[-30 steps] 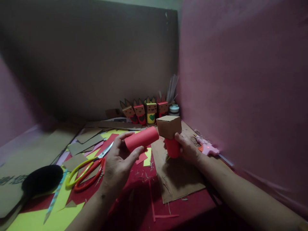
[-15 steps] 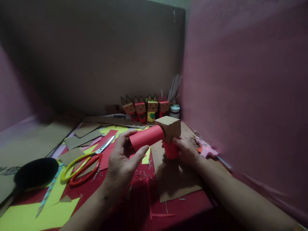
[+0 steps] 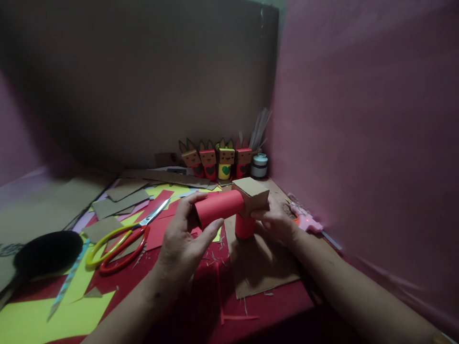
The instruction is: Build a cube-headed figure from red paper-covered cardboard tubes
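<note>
In the head view, my left hand (image 3: 190, 234) holds a rolled red paper tube (image 3: 219, 206) between fingers and thumb. The tube lies nearly level, and its right end meets the side of a small cardboard box (image 3: 250, 196). My right hand (image 3: 275, 220) grips that box at its lower right, its fingers partly hidden. Below the box another red cylinder (image 3: 245, 227) stands over a cardboard sheet (image 3: 263, 274); whether it touches the box cannot be made out.
Red-and-yellow scissors (image 3: 124, 241), a striped pencil (image 3: 68, 279), a black round object (image 3: 48, 253) and paper scraps lie left. Several box-headed paper figures (image 3: 225, 162) and a lidded jar (image 3: 259, 166) stand behind. A pink glue gun (image 3: 306, 220) rests at right, beside the wall.
The box has tilted slightly and my right hand's fingers have shifted on it. The lower red cylinder appears a little farther left. My left hand keeps its hold on the tube.
</note>
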Motion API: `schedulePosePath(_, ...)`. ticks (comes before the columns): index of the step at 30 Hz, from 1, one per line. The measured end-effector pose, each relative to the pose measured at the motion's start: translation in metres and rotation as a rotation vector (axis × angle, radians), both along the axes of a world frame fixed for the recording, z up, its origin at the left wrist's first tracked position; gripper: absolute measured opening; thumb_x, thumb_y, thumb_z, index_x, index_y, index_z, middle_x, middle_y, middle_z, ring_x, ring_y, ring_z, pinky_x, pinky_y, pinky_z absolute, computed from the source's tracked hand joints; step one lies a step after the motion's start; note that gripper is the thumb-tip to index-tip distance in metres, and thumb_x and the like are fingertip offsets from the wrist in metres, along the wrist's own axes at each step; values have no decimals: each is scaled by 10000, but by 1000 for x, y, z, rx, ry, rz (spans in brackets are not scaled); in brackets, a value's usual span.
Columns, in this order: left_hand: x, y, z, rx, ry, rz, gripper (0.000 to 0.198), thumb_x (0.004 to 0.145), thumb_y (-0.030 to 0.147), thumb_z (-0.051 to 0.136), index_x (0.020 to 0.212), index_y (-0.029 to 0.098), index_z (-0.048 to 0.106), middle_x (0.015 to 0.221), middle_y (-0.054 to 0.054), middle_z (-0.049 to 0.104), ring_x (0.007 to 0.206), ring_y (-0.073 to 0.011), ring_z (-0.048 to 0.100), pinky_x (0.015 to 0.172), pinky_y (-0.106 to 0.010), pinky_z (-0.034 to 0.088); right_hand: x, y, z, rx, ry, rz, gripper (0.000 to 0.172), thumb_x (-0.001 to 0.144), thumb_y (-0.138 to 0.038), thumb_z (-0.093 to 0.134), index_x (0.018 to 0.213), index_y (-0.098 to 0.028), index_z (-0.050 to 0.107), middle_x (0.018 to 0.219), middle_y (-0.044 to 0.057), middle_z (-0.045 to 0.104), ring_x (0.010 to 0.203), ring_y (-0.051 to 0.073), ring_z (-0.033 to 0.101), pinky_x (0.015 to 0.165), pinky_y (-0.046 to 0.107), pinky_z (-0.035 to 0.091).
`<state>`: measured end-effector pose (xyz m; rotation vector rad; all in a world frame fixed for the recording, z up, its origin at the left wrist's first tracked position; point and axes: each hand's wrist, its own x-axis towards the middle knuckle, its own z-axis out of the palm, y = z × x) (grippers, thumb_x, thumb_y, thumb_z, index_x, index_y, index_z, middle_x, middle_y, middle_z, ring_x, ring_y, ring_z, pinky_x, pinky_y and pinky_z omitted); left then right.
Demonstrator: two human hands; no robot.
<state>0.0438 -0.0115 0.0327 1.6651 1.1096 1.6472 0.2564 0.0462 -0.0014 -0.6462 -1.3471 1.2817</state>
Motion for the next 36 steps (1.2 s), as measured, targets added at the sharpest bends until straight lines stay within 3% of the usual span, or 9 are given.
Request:
schedulePosePath(7, 1, 1, -8, 65, 70, -11, 525, 705, 245, 834, 1195, 281, 649, 1090, -46, 665, 862, -217, 654, 757, -290, 523, 2, -1, 4, 111, -87, 110, 54, 657, -222, 699, 697, -206, 732, 753, 51, 712, 771, 243, 619, 813, 409, 511)
schedulePosePath(11, 3, -2, -9, 95, 101, 7, 555, 706, 255, 821, 1220, 259, 612, 1190, -65, 624, 1022, -252, 637, 854, -319, 529, -4, -5, 6, 29, 34, 62, 107, 622, -224, 693, 728, -219, 704, 688, 20, 669, 695, 216, 590, 741, 377, 518)
schedulePosePath(16, 3, -7, -9, 211, 388, 68, 467, 896, 285, 610, 1326, 244, 434, 1236, -83, 579, 1041, -235, 631, 888, -386, 548, -8, -10, 6, -8, 101, 64, 317, 600, -243, 729, 916, -233, 695, 786, 12, 681, 742, 215, 603, 747, 361, 518)
schedulePosePath(21, 6, -11, -8, 358, 513, 188, 400, 956, 285, 514, 1328, 196, 395, 1207, -111, 567, 1055, -234, 635, 875, -369, 567, -4, -9, -3, 4, 121, 134, 188, 681, -260, 732, 863, -218, 713, 713, 25, 666, 747, 229, 617, 754, 372, 519)
schedulePosePath(26, 10, -11, -11, 402, 543, 225, 426, 954, 288, 529, 1334, 162, 383, 1215, -130, 549, 1095, -240, 620, 910, -367, 561, -7, -12, -1, 10, 203, 147, 318, 681, -210, 756, 997, -232, 726, 895, 29, 724, 840, 221, 647, 838, 367, 517)
schedulePosePath(31, 12, -10, -16, 406, 513, 255, 468, 955, 312, 532, 1366, 172, 360, 1239, -140, 535, 1133, -258, 595, 944, -406, 550, -10, -16, 4, -18, 208, 141, 280, 672, -213, 761, 950, -223, 731, 888, 30, 727, 874, 231, 662, 892, 385, 515)
schedulePosePath(36, 16, -10, -16, 387, 498, 271, 543, 942, 313, 553, 1408, 169, 313, 1236, -156, 533, 1108, -270, 602, 933, -449, 563, -11, -18, 5, -28, 221, 105, 327, 648, -202, 761, 972, -224, 734, 1007, 42, 741, 999, 258, 655, 962, 400, 488)
